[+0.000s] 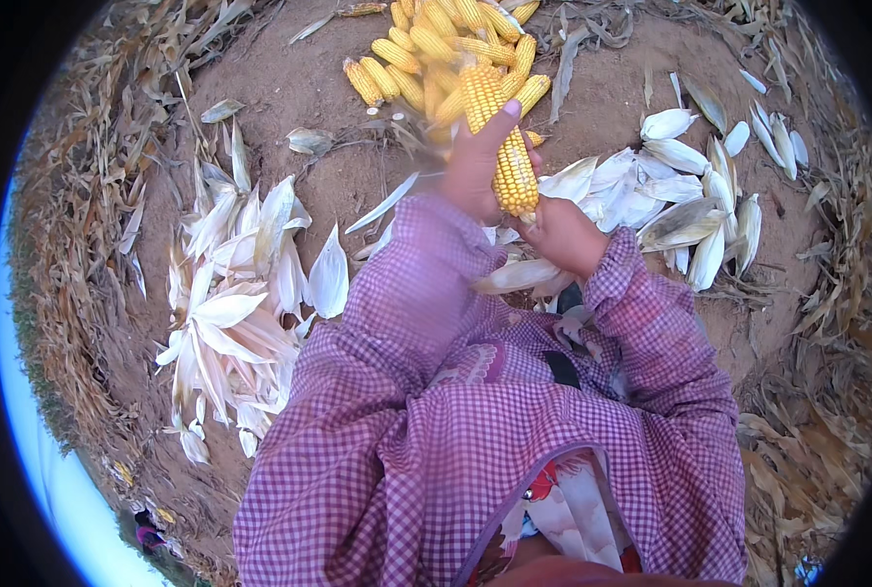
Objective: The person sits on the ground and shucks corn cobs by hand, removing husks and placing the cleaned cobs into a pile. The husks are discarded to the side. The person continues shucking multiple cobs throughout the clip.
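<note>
A bare yellow corn cob (515, 176) slants across the middle, its lower end towards me. My left hand (472, 165) wraps around it, with the thumb lying along the kernels. At the stalk end, my right hand (566, 233) has its fingers closed on the butt of the cob. A pale husk leaf (520, 276) shows just below my right hand; whether the fingers touch it I cannot tell. Beyond the cob lies a pile of husked corn cobs (436, 48) on the soil, partly blurred by a smear in the view.
Stripped white husks (230, 315) are heaped on the left. More loose husks (670, 191) lie on the right. Brown soil (274, 81) shows between them, bordered by dry corn stalks and leaves (76, 249). Checked sleeves cover both my arms.
</note>
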### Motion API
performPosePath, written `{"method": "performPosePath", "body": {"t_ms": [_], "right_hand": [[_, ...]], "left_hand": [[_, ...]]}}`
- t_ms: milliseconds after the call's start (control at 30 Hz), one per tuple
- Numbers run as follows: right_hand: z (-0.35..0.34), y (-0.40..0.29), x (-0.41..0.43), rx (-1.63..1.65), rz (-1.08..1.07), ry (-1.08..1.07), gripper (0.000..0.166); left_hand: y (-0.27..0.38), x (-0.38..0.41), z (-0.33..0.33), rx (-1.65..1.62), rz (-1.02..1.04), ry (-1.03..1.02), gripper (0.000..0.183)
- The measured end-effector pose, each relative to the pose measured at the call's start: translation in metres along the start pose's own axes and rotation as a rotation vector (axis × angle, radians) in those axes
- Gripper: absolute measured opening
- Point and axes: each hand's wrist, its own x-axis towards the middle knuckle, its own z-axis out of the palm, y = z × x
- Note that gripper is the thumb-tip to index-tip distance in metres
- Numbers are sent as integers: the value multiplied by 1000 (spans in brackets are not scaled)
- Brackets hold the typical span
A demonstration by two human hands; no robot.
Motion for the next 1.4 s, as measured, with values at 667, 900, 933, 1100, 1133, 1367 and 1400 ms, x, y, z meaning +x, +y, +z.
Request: {"method": "performPosePath", "body": {"t_ms": [667,900,933,1100,1133,1367,1400], "right_hand": [[-52,-4,-6,1064,96,389,44],[-156,81,-80,677,237,483,41],[-165,116,-98,606,288,569,41],[-126,278,-191,679,737,871,30],[-102,311,-206,850,852,886,27],[-11,357,-145,613,886,427,29],[-2,362,-128,391,828,379,32]], "left_hand": [[-53,-11,0,668,-87,-582,79],[134,-44,-108,1446,855,621,40],[171,-68,-130,1455,707,823,49],[257,-196,-202,2224,-153,1514,88],[255,-192,-220,2359,63,1437,77],[91,-73,-120,1813,59,349,45],[69,-60,-107,1857,78,232,45]]}}
